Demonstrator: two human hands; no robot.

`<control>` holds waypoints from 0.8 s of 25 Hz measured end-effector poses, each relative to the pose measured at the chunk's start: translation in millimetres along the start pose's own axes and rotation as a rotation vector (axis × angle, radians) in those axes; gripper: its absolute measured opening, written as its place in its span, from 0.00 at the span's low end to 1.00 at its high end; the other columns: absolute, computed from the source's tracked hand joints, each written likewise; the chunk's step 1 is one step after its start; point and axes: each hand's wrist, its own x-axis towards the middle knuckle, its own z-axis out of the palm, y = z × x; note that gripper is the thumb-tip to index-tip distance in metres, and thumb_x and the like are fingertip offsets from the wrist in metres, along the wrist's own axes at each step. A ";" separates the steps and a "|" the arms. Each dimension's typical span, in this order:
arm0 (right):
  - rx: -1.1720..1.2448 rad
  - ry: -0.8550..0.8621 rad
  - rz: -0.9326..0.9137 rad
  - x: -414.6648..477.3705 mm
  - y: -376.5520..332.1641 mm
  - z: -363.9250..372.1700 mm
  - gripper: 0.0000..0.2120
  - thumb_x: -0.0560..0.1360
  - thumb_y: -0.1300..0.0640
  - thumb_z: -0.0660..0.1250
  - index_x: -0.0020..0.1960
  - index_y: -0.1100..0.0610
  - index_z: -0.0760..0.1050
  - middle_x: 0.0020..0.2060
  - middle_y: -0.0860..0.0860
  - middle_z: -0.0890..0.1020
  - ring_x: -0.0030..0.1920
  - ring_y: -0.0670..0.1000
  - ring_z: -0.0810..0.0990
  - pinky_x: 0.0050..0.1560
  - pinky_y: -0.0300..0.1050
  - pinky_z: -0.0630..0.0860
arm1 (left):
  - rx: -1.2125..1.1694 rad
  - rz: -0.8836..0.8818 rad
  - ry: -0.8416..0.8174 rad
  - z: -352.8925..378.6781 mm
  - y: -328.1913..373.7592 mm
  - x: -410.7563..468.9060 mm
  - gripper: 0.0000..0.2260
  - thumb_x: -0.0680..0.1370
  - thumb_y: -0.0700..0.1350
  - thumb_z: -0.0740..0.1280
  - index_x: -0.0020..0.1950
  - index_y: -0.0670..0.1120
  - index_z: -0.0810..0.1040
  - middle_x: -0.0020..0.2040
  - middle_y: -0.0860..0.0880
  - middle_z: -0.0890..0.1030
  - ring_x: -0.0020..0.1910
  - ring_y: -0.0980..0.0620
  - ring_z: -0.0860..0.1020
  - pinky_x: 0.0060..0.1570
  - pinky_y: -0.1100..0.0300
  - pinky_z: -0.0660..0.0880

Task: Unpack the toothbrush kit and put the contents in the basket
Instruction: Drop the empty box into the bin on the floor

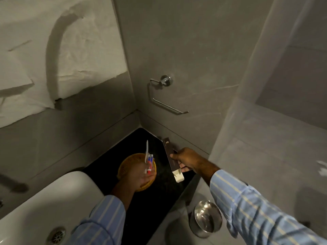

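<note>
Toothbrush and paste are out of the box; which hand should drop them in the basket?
Left. The left hand already holds the toothbrush and toothpaste directly over the basket. The right hand is off to the side, gripping the box.

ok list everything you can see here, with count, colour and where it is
round woven basket: 1, orange-yellow, on the black counter
black counter: 1, black, in the wall corner
long kit box: 1, dark brown with white open end, in the right hand
toothbrush: 1, white, in the left hand
small toothpaste tube: 1, red, white and blue, in the left hand
sink: 1, white, lower left
metal roll holder: 1, chrome, on the wall
round metal lid: 1, silver, lower centre
left hand: 1, over the basket
right hand: 1, right of the basket
</note>
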 end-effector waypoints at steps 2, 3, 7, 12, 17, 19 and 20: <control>0.001 -0.015 0.049 -2.1 28.0 -11.8 0.16 0.77 0.53 0.67 0.58 0.64 0.76 0.43 0.59 0.84 0.41 0.54 0.84 0.42 0.48 0.82 | 0.061 -0.067 -0.019 18.3 -21.9 8.2 0.12 0.80 0.39 0.62 0.62 0.35 0.74 0.52 0.39 0.81 0.44 0.44 0.82 0.43 0.52 0.80; -0.007 -0.012 0.067 -3.0 41.9 -17.6 0.17 0.77 0.53 0.67 0.58 0.65 0.76 0.41 0.57 0.83 0.38 0.53 0.84 0.39 0.46 0.82 | 0.078 -0.089 -0.036 26.7 -33.3 11.3 0.13 0.81 0.39 0.62 0.63 0.34 0.73 0.53 0.39 0.81 0.45 0.43 0.82 0.43 0.53 0.80; -0.049 0.031 0.154 -9.9 96.2 -46.1 0.15 0.77 0.53 0.67 0.55 0.65 0.76 0.35 0.54 0.81 0.29 0.48 0.82 0.26 0.39 0.78 | 0.209 -0.145 -0.093 60.6 -75.5 25.0 0.11 0.80 0.39 0.63 0.59 0.34 0.75 0.48 0.40 0.84 0.43 0.44 0.84 0.41 0.54 0.81; -0.075 0.092 0.281 -10.2 180.7 -78.2 0.13 0.75 0.49 0.69 0.42 0.59 0.79 0.35 0.55 0.83 0.34 0.54 0.83 0.40 0.46 0.82 | 0.371 -0.209 -0.189 101.0 -128.0 39.2 0.11 0.79 0.41 0.66 0.57 0.35 0.78 0.45 0.40 0.85 0.40 0.46 0.85 0.35 0.57 0.81; 0.064 0.174 0.421 -7.6 249.6 -99.1 0.10 0.76 0.52 0.68 0.42 0.59 0.80 0.42 0.58 0.85 0.41 0.56 0.86 0.44 0.47 0.84 | 0.472 -0.280 -0.249 133.6 -165.3 50.4 0.12 0.79 0.41 0.66 0.58 0.34 0.78 0.46 0.38 0.84 0.40 0.45 0.84 0.33 0.57 0.80; 0.138 0.226 0.459 -4.8 269.6 -102.9 0.10 0.77 0.53 0.67 0.41 0.58 0.78 0.41 0.57 0.84 0.40 0.55 0.85 0.39 0.44 0.82 | 0.500 -0.294 -0.266 144.9 -173.8 55.1 0.12 0.79 0.41 0.66 0.58 0.34 0.78 0.48 0.36 0.83 0.40 0.45 0.84 0.34 0.57 0.81; 0.168 0.237 0.475 -2.1 278.4 -103.6 0.09 0.77 0.53 0.66 0.42 0.58 0.77 0.40 0.56 0.83 0.40 0.54 0.84 0.37 0.43 0.81 | 0.508 -0.299 -0.267 149.9 -177.7 58.5 0.11 0.79 0.41 0.66 0.58 0.35 0.78 0.48 0.36 0.83 0.40 0.45 0.84 0.35 0.57 0.81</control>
